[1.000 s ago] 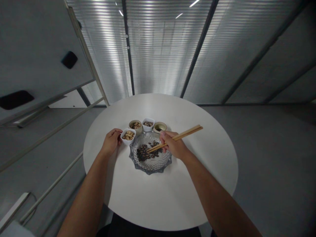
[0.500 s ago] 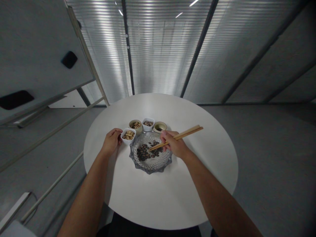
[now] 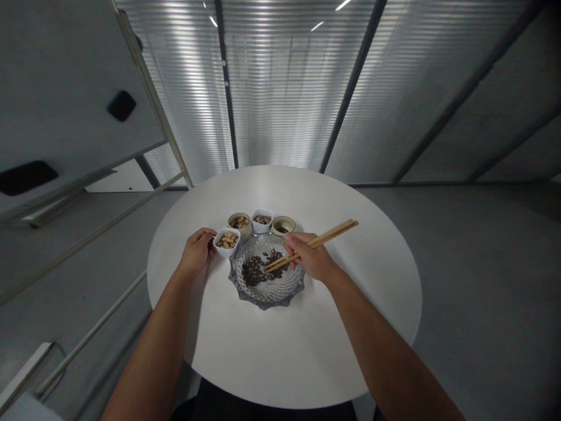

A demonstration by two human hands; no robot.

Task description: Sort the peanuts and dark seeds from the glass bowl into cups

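1. Bamboo chopsticks (image 3: 337,230) gripped in the right hand (image 3: 310,257), tips low over dark seeds (image 3: 253,272) in a cut-glass dish (image 3: 267,294).
2. Left hand (image 3: 197,252) curled narrow against a white square bowl (image 3: 227,252) of peanuts (image 3: 227,240), grip unclear, just left of the dish, on a round white table (image 3: 280,362).

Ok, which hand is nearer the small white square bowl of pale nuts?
Left. The left hand touches the side of the white square bowl of pale nuts. The right hand, holding wooden chopsticks, is farther away, above the ribbed clear glass dish.
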